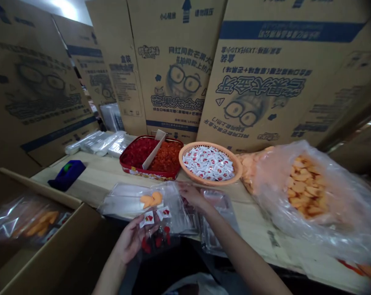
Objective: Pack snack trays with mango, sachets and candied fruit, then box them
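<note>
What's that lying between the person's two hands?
In the head view, a clear plastic bag holding orange slices, white-and-red sachets and dark red pieces lies between the left hand and the right hand.

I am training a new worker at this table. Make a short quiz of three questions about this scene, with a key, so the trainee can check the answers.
1. True or false: the left hand holds a clear plastic bag.
2. Multiple choice: what fills the round orange basket? A) white sachets B) loose tape rolls C) folded cardboard
3. Short answer: in the red tin tray, what separates the red pieces from the orange pieces?

Key: 1. True. 2. A. 3. A cardboard strip.
</note>
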`<action>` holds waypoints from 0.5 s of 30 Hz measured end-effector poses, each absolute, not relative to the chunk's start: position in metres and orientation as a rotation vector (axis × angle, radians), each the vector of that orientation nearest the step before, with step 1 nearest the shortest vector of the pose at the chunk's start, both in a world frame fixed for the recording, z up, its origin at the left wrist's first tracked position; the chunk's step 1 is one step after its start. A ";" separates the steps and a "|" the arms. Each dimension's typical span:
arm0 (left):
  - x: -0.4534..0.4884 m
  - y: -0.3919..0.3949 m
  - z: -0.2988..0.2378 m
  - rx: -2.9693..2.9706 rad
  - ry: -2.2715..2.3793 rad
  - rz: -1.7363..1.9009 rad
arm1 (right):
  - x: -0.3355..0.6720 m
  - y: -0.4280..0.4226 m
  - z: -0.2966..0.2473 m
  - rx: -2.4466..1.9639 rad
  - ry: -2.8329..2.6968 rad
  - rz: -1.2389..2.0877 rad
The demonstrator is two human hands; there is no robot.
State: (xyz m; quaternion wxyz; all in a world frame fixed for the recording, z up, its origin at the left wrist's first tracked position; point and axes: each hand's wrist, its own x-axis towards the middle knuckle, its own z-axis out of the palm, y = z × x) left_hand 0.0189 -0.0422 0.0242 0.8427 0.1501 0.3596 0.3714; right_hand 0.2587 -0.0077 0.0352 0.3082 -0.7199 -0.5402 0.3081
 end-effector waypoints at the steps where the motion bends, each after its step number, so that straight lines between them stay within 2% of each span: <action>1: 0.018 -0.041 0.024 0.323 0.768 0.780 | 0.260 -0.010 0.035 -1.855 -1.354 0.966; 5: 0.015 -0.038 0.028 0.348 0.854 0.755 | 0.265 -0.017 0.038 -1.628 -1.060 1.357; 15: 0.013 -0.037 0.055 0.353 0.883 0.749 | 0.261 -0.029 0.033 -0.901 -0.234 1.875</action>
